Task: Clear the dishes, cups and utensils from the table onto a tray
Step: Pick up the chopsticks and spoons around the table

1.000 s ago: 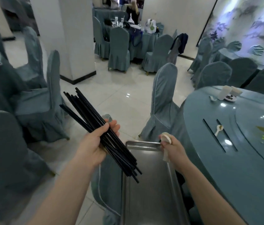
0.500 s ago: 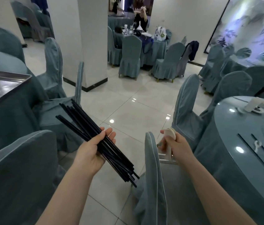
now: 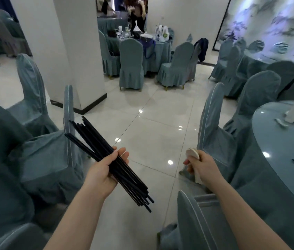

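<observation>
Black, stiff, slippery chopsticks (image 3: 110, 163) sit bundled in my left hand (image 3: 104, 170), clenched mid-length, tips toward five o'clock; my right hand (image 3: 199, 166) grips light, breakable white ceramic spoons (image 3: 193, 153) by their handles.
</observation>
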Demonstrator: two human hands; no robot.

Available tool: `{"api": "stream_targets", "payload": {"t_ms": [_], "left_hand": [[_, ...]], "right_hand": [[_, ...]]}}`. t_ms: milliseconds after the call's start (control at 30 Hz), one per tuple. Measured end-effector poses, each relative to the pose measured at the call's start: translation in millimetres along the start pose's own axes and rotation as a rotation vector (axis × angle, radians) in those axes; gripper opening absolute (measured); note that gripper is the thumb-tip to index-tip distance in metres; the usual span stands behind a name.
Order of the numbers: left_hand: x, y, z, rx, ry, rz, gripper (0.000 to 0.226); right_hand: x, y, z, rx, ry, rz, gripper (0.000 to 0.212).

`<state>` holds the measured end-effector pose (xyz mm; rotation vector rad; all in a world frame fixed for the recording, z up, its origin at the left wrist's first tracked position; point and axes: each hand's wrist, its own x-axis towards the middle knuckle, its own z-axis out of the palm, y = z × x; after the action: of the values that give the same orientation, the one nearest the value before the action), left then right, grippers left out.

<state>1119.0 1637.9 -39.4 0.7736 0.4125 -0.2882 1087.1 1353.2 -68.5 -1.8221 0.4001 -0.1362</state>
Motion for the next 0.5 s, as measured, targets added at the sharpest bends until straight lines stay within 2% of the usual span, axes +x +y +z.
{"api": "stream_targets", "payload": {"t_ms": [167,300,500], "left_hand": [[75.3,7.3,42.2,0.065,-0.059,-0.061,0.01],[129.5,-14.0,93.1,0.117,-0.153,-0.191,0.012],[212.0,-54.3,168.2,0.222,-0.287,-0.4,0.012]], "right_hand": [[40.7,6.5,-16.3,0.01,0.133,0.07,0.007],[59.8,17.0,-46.9,-0.137,0.235,0.082,0.005],[85.3,41.8,-76.9,-0.401,0.372,0.177,0.02]]}}
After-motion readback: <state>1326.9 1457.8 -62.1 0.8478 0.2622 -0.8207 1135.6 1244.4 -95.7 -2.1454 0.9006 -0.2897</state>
